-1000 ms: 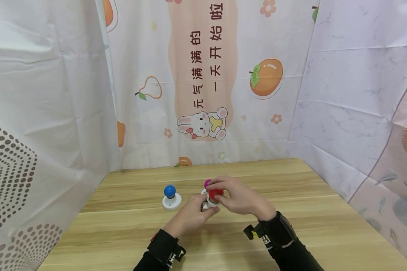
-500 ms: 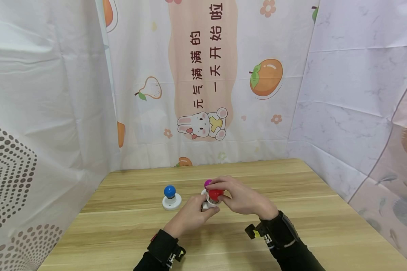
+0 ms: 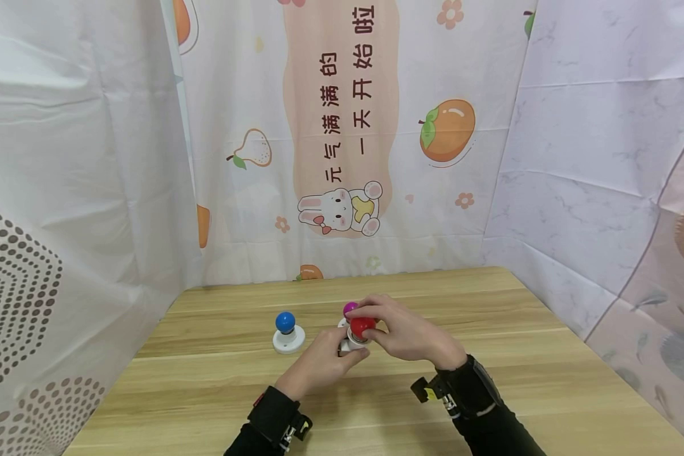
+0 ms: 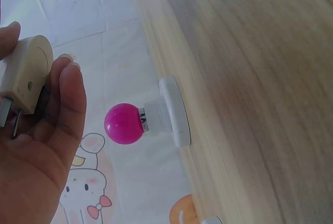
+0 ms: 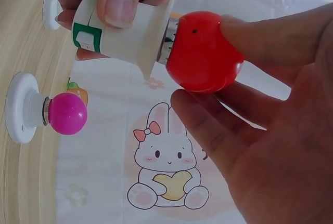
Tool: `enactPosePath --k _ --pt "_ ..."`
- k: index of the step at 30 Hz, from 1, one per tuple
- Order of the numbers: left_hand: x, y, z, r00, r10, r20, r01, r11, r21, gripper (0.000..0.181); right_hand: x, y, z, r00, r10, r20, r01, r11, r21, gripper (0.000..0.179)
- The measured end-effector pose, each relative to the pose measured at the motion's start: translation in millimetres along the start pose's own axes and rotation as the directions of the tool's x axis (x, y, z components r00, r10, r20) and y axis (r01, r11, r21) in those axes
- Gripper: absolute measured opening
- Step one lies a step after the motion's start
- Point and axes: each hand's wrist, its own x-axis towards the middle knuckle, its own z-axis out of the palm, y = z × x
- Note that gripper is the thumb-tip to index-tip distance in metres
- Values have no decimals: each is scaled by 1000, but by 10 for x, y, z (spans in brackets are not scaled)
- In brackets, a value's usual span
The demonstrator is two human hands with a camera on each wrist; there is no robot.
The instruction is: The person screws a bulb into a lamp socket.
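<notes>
In the head view, my left hand (image 3: 319, 362) grips a white lamp socket (image 5: 127, 39), held above the table. A green-framed switch (image 5: 87, 38) shows on its side in the right wrist view, and metal plug prongs (image 4: 6, 110) in the left wrist view. My right hand (image 3: 406, 332) holds a round red bulb (image 5: 205, 52) between thumb and fingers. The bulb's metal collar sits at the socket's mouth; how deep its thread goes is hidden. Just behind the hands, a magenta bulb (image 5: 67, 114) stands in a round white base (image 5: 20, 108).
A blue bulb (image 3: 285, 322) in a white round base (image 3: 289, 342) stands left of the hands on the wooden table (image 3: 205, 380). A printed curtain (image 3: 342, 126) hangs behind the table's far edge, with side curtains left and right.
My right hand's thumb and fingers have shifted slightly around the red bulb, and its wrist has moved a little. The left hand and the socket have stayed in place.
</notes>
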Motion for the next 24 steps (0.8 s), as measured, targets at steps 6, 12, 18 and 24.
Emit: enactPosePath --k 6,12,18,24 --pt "1 -5 -2 1000 5 3 -5 1000 -8 42 8 -1 8 1000 0 -8 0 1000 7 35" --pt "3 -6 -6 1000 6 4 -6 1000 -3 42 6 0 17 1000 5 -16 -5 1000 13 34" --pt "1 1 -9 1000 12 0 -12 1000 6 40 5 16 27 1000 12 -23 -12 1000 27 34" --pt "-2 11 -8 1000 27 -2 -27 1000 3 37 6 10 32 999 23 -38 -23 1000 8 34"
